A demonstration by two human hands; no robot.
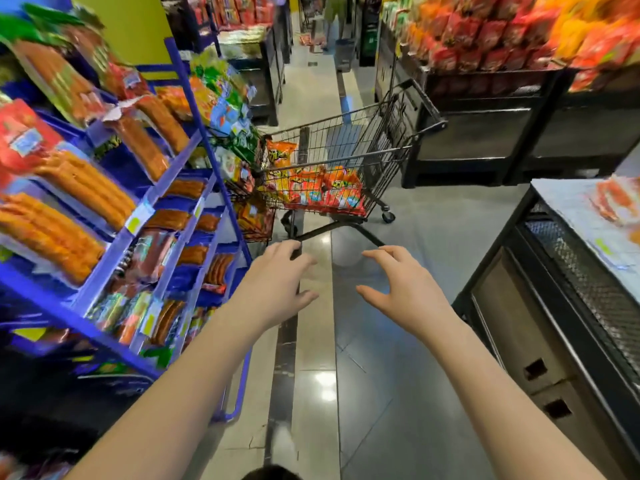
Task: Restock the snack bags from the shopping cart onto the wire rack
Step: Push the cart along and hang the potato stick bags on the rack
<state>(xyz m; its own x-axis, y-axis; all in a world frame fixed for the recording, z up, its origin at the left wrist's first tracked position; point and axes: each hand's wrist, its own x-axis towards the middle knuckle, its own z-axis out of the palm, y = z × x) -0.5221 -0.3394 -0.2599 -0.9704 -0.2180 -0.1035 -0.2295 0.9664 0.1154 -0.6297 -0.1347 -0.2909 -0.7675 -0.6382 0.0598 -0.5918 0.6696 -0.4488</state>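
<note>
Left hand (277,282): open, fingers loose and a bit spread, holding nothing. It is held out in front, near us, over the floor.
Right hand (403,289): open too, fingers bent a little, thumb out, holding nothing. It is beside the left hand, with a gap between them.
Shopping cart (391,143): farther down the aisle, past both hands. The hands do not touch it.
Snack bags (325,190): orange and red bags lying in a pile in the bottom of the cart.
Wire rack (256,233): black, just left of the cart, at the far end of the blue shelf (180,188). It has some bags in it. It is too blurry to tell how full it is.
Step now: I think this is going up to the cart to get bags. No bag is in a hand.
How far along: many bags are in the cart, so much is left to do.
Next move: step closer, put the hands down over the cart's rim, take hold of a bag or two, then turn left to the rack.
Watch out: the bags look soft and slippery, so a weak hold could drop them.
</note>
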